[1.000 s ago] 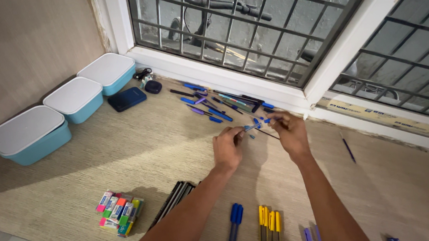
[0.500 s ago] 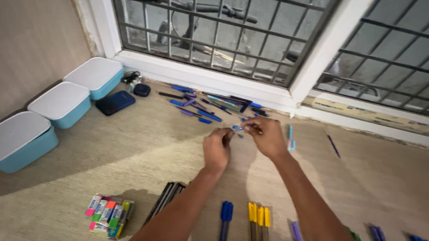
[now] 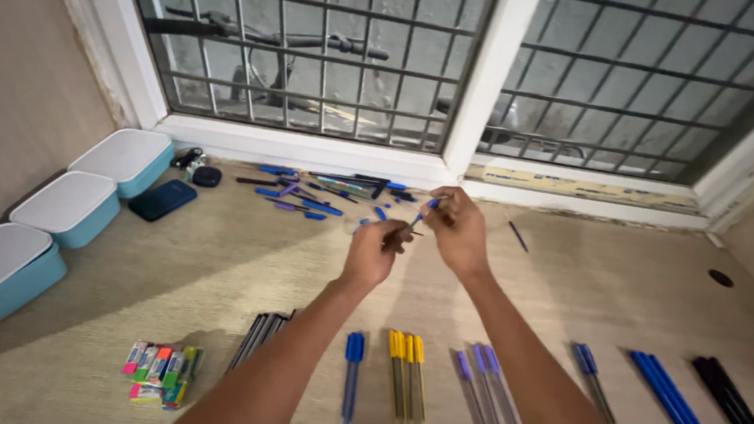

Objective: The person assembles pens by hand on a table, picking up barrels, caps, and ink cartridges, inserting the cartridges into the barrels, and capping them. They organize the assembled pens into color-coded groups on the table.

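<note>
Both hands meet over a blue-capped pen, sorting partly done.

Left hand point(image 3: 373, 253) and right hand point(image 3: 458, 230) are each closed around one slim pen point(image 3: 418, 221) held above the middle of the woven mat point(image 3: 225, 271); whether the cap is going on or coming off is hard to tell. Along the near edge lie neat colour groups: dark pencils point(image 3: 259, 337), blue pens point(image 3: 351, 377), yellow pens point(image 3: 407, 374), purple pens point(image 3: 481, 383). A loose heap of pens point(image 3: 324, 193) remains by the window-side edge. Smooth plastic lidded boxes point(image 3: 71, 206) line the left edge.
</note>
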